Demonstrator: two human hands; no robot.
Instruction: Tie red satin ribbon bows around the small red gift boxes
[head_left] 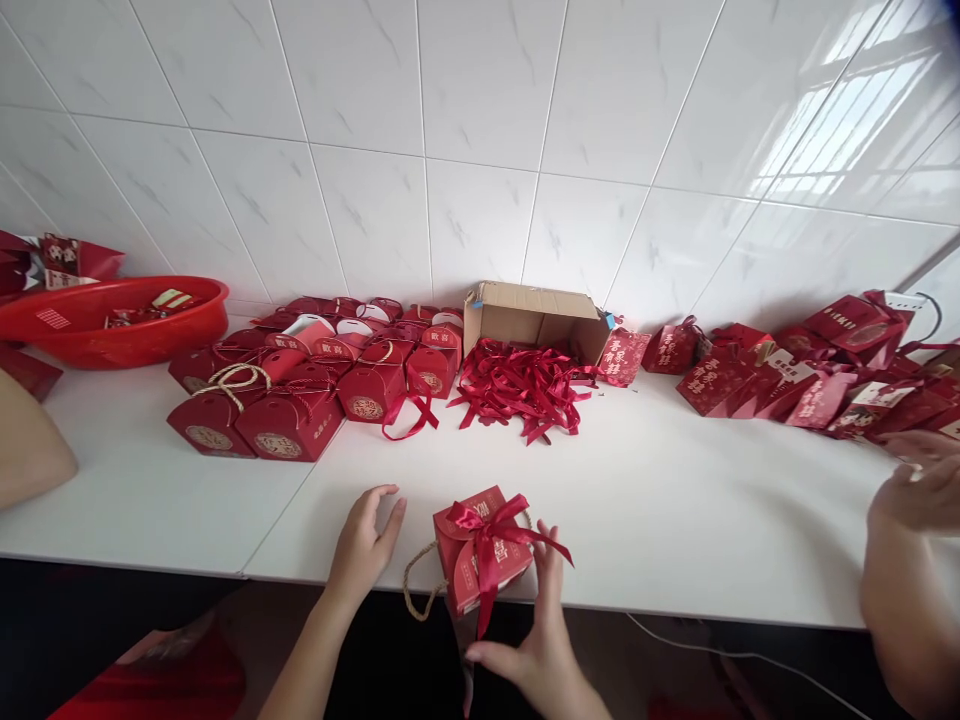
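Observation:
A red gift box (453, 560) with a red satin ribbon bow (487, 530) on top lies at the table's front edge. Its twisted rope handle (412, 590) hangs out on the left, and part of another loop shows at the right. My left hand (367, 540) is apart from the box on its left, thumb and fingers spread, holding nothing. On the right side, my right hand (536, 620) has its fingers up beside the box near a ribbon tail. Its thumb is stretched out below, well away from the fingers; whether the fingertips touch the box is unclear.
Behind are rows of red boxes (289, 425), a heap of cut ribbons (525, 385) and an open cardboard box (540, 300). A red basin (150, 335) stands left. More red packets (720, 380) lie right. Co-workers' arms (907, 580) reach in from both sides.

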